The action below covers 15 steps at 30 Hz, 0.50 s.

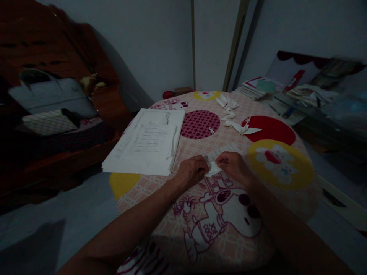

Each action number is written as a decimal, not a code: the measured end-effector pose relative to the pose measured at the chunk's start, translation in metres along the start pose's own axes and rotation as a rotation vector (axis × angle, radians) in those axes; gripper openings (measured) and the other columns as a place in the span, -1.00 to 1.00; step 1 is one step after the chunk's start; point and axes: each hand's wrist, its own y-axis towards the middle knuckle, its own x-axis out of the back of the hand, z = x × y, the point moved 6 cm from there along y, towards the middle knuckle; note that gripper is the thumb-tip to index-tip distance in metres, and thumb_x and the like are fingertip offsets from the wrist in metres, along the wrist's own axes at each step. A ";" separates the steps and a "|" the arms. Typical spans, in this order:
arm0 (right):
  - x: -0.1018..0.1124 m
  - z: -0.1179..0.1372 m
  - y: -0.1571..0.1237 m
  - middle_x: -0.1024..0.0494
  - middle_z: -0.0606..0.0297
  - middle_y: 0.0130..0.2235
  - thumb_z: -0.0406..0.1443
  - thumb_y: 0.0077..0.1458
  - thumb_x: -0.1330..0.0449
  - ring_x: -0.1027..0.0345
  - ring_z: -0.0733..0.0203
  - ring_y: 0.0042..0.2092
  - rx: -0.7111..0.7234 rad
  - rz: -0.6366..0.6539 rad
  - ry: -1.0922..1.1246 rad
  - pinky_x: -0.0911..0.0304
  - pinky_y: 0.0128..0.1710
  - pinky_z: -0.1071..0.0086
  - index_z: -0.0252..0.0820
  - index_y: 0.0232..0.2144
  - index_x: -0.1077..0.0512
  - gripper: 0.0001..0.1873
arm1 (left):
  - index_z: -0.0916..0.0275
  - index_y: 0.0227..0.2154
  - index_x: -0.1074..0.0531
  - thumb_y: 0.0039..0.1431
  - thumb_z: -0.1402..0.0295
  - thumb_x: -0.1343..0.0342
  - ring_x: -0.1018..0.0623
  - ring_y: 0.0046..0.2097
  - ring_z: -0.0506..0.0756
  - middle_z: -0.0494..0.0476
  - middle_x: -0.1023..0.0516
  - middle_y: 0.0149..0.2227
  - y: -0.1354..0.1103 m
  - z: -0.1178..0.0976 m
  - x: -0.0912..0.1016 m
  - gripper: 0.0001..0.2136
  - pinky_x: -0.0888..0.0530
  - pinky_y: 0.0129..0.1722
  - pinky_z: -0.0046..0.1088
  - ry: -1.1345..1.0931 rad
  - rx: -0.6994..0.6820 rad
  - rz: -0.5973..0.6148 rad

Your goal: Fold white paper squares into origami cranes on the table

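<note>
Fingers (202,165) pinch a small, white, folded paper (212,168).

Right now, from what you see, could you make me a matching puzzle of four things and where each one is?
1. small white paper
2. paper stack
3. folded paper shape
4. pale handbag

A. on the wooden seat
B. over the edge of the red circle
C. between left hand and right hand
D. on the left side of the table

Pairs: 1-C; 2-D; 3-B; 4-A
</note>
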 end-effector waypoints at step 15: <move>-0.013 0.008 -0.005 -0.52 0.26 -0.38 -0.58 -0.18 -0.22 -0.36 0.24 -0.32 0.012 -0.066 -0.254 -0.20 -0.26 0.40 -0.24 -0.51 -0.49 -0.80 | 0.19 -0.43 -0.61 0.08 0.56 -0.17 -0.54 -0.26 0.03 0.05 -0.57 -0.28 0.001 0.002 0.000 -0.84 -0.38 -0.26 -0.48 -0.027 0.032 0.002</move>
